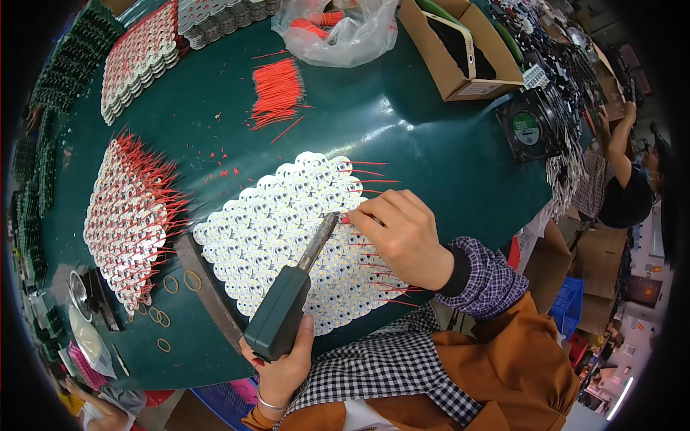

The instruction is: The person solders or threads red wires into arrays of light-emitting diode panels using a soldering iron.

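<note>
A white panel of joined round LED circuit boards (pixel 269 248) lies in front of me, with red wires sticking out along its right side. My left hand (pixel 287 363) is wrapped round the dark green handle of a soldering gun (pixel 279 310). Its metal barrel slants up over the panel, the tip close to my right fingertips. My right hand (pixel 402 233) is closed in a pinch on the end of a red wire (pixel 346 218) above the upper right part of the panel. The exact contact between tip and wire is too small to tell.
Another wired panel stack (pixel 126 223) stands left, near rubber bands (pixel 164 345) and a dark bar (pixel 207 287). Farther off are a red wire pile (pixel 277 90), a plastic bag (pixel 338 43), a cardboard box (pixel 481 87) and a black fan (pixel 528 128). Other people work at both sides.
</note>
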`<state>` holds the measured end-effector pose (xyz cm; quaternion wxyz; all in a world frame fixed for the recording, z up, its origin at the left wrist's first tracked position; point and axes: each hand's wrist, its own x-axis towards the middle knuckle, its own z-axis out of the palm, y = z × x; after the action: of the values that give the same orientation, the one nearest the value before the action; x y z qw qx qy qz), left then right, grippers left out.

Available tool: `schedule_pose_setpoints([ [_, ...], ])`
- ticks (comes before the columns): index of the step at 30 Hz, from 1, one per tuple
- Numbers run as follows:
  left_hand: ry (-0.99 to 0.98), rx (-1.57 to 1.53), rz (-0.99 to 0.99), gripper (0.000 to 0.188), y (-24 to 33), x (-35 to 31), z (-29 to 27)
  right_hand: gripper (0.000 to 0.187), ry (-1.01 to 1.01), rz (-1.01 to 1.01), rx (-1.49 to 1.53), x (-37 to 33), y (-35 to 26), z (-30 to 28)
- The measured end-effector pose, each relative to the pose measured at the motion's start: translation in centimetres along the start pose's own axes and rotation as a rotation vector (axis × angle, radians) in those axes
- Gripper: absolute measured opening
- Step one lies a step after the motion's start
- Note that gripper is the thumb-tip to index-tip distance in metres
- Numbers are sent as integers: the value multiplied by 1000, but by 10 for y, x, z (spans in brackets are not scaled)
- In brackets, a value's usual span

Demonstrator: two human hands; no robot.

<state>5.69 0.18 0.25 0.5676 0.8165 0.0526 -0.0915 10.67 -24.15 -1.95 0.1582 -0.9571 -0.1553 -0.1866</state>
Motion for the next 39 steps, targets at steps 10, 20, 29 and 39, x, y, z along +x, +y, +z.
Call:
schedule_pose_setpoints([
  [10,-26,121,54,22,-4,0,-1,9,72,-36,-37,0,0,8],
  [20,-99,241,289,29,-14,2,-11,11,37,-36,-58,-1,0,6],
  [29,-19,3,165,40,-13,-2,-17,14,37,-56,-28,11,-1,-6],
  [39,-10,12,107,42,-9,10,-16,21,4,-44,63,18,5,11],
])
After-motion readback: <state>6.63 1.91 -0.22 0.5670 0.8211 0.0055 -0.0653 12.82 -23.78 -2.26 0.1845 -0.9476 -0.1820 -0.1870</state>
